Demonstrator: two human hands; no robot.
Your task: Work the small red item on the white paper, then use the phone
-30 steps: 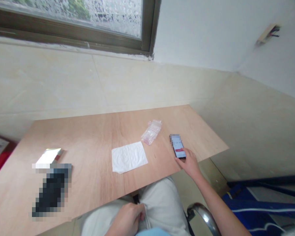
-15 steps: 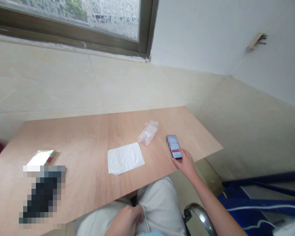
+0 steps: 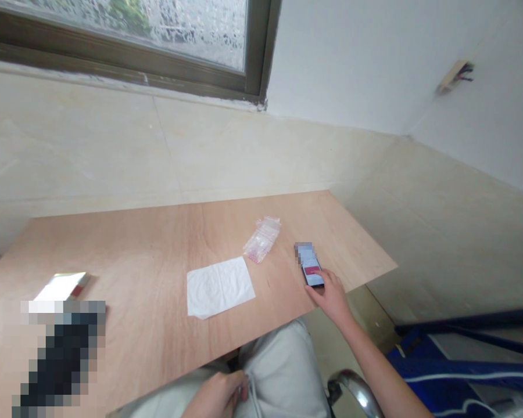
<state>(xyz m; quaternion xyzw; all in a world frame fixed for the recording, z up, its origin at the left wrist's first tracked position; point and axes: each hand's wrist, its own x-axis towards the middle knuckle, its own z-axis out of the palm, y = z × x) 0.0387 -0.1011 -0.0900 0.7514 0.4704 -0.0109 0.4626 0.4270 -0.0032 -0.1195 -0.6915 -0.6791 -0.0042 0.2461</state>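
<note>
A smartphone [image 3: 314,279] with a lit screen lies near the table's right front edge. Its top is blurred out; a red bar shows lower on the screen. My right hand [image 3: 335,299] is over its lower end, fingers apart, one fingertip at the red bar and the thumb by the bottom corner. In my lap, my left hand [image 3: 221,390] rests with fingers curled beside a pale trouser drawstring [image 3: 253,392]; the inside of that hand is hidden. Left of the phone lie a clear plastic bag [image 3: 262,239] and a flat white sheet [image 3: 220,288], perhaps tissue or cloth.
The wooden table [image 3: 135,255] stands by a tiled wall under a window [image 3: 200,35]. At its left are a shiny pale box [image 3: 63,285] and a dark pixelated object [image 3: 63,360]. A chrome armrest [image 3: 357,392] and blue fabric [image 3: 436,360] are at lower right.
The view has shifted slightly, so the table items sit a little lower and further left. My right hand stays at the phone; my left hand stays in my lap.
</note>
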